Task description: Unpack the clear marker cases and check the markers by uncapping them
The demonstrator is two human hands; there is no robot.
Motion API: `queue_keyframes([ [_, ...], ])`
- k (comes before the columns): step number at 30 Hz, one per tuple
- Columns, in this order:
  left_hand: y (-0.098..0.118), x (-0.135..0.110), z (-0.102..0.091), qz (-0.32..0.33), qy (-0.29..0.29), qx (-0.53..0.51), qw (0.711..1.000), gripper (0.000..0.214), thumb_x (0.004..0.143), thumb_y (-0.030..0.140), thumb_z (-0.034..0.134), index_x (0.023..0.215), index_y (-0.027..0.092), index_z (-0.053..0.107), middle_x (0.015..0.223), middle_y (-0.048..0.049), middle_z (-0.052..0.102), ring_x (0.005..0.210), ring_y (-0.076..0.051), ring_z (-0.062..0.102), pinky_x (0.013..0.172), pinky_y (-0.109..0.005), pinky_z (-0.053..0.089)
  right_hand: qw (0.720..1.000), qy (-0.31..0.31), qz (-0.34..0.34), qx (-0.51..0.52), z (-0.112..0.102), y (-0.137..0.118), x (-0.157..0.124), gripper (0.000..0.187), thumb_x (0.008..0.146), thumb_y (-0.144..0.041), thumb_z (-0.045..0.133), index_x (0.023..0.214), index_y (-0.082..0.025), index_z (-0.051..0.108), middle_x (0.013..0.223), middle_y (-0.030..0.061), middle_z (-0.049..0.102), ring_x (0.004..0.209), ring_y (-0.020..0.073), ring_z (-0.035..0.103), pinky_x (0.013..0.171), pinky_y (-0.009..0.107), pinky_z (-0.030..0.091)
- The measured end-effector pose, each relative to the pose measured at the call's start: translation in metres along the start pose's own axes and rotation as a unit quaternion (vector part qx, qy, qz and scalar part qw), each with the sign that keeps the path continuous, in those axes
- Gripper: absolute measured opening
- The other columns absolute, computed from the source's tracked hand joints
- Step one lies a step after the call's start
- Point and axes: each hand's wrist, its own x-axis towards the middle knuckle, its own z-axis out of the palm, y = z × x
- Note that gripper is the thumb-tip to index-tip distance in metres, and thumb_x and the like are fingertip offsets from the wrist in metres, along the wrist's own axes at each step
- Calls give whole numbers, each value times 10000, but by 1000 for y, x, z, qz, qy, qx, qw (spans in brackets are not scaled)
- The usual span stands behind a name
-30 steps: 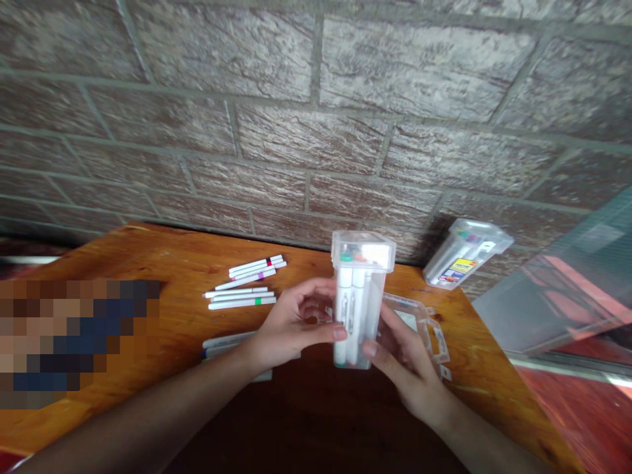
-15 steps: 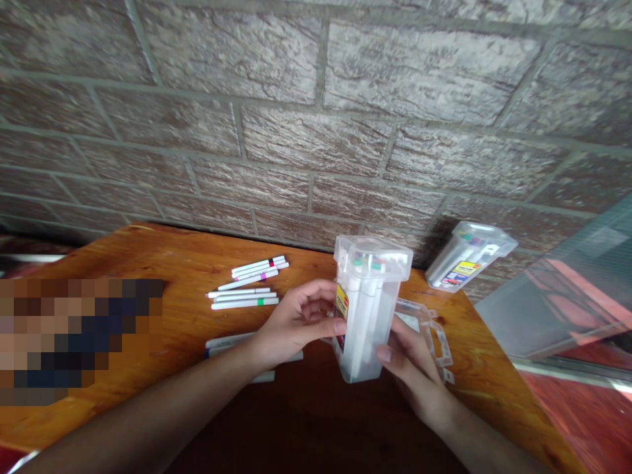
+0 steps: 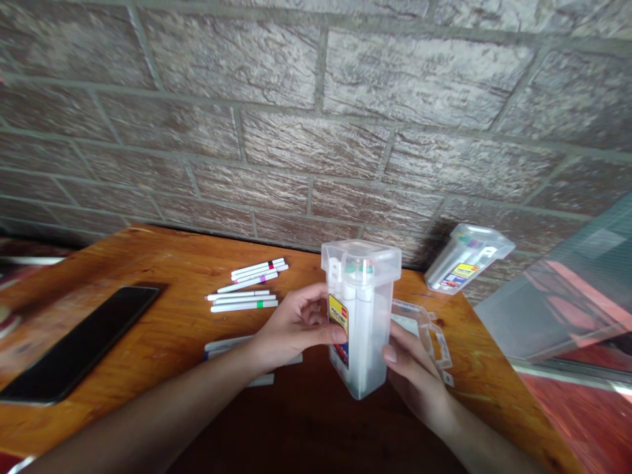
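Observation:
A clear plastic marker case with its lid on stands upright between my hands, white markers showing inside. My left hand grips its left side, the thumb lying over the yellow and blue label. On the other side, my right hand has its fingers behind the case and its thumb close to the right edge; whether it bears any weight is hard to see. Under and behind my right hand lies a clear plastic tray, partly hidden. Left of the case, several white markers lie on the table, some partly covered by my left forearm.
A second marker case leans against the brick wall at the table's back right corner. A black phone lies on the wooden table at the left. A translucent panel stands beyond the right edge.
The case has shifted slightly left and down and turned, so its label faces me more. My hands stay around it. The blurred patch at the left is gone and the phone shows.

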Motion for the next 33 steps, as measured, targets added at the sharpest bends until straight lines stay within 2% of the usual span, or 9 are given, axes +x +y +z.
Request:
queue_keyframes([
  [4, 2, -4, 2, -30, -36, -44, 998, 495, 727, 254, 975, 1175, 203, 771, 1102, -51, 831, 1012, -208, 775, 944, -313, 581, 998, -29, 28, 45, 7, -8, 2, 411, 958, -477, 713, 1342, -342, 766, 1398, 58, 753, 1354, 368, 655, 1164, 542, 476],
  [7, 5, -8, 4, -52, -22, -54, 997, 509, 687, 259, 998, 1137, 197, 768, 1098, -54, 843, 984, -219, 791, 917, -322, 599, 997, -33, 56, 52, 10, -9, 3, 424, 942, -516, 718, 1310, -317, 786, 1358, 79, 772, 1290, 371, 698, 1148, 550, 487],
  [14, 8, -7, 9, -47, 11, -18, 999, 426, 707, 204, 969, 1075, 160, 758, 1036, -56, 849, 903, -215, 795, 849, -308, 620, 996, 31, 67, 52, 8, -3, 9, 325, 958, -469, 750, 1257, -348, 793, 1279, 67, 803, 1192, 336, 744, 1055, 542, 560],
  [17, 7, -4, 8, -28, 45, 9, 999, 447, 702, 188, 962, 1083, 154, 730, 1019, -52, 844, 898, -216, 791, 858, -320, 621, 999, 21, 42, -14, 7, -6, 12, 315, 1014, -419, 696, 1317, -352, 751, 1293, 51, 790, 1179, 298, 741, 1053, 487, 563],
  [20, 5, -3, 6, -20, 75, 30, 997, 473, 709, 201, 958, 1097, 158, 691, 1023, -50, 834, 900, -215, 784, 851, -323, 616, 996, 53, 3, -78, 4, -9, 13, 306, 1009, -410, 711, 1308, -354, 744, 1341, 39, 765, 1250, 281, 702, 1094, 448, 541],
  [27, -4, 0, 0, 41, 108, 88, 989, 659, 703, 234, 975, 1261, 192, 628, 1263, -90, 773, 1160, -273, 734, 984, -350, 568, 966, 121, -112, -198, -12, -15, 13, 327, 1035, -394, 670, 1360, -378, 709, 1332, 49, 749, 1220, 277, 697, 1066, 458, 558],
  [30, -6, 2, 1, 66, 127, 87, 986, 674, 679, 269, 992, 1237, 188, 623, 1272, -113, 759, 1211, -306, 709, 1020, -384, 551, 939, 148, -151, -272, -8, -25, 7, 285, 1061, -390, 611, 1317, -363, 733, 1242, 59, 776, 1124, 280, 723, 989, 432, 576],
  [32, -8, 6, 0, 88, 141, 82, 983, 694, 673, 283, 995, 1248, 186, 618, 1271, -123, 749, 1203, -311, 701, 1035, -406, 540, 898, 147, -202, -361, 6, -35, 3, 183, 1031, -371, 649, 1132, -328, 796, 1057, 60, 788, 933, 259, 733, 833, 366, 584],
  [33, -10, 8, -1, 100, 146, 80, 981, 689, 674, 289, 994, 1244, 185, 621, 1256, -120, 747, 1195, -309, 698, 1039, -412, 535, 890, 122, -209, -387, 18, -40, 3, 159, 1027, -367, 649, 1035, -317, 800, 951, 55, 776, 842, 247, 724, 750, 344, 575],
])
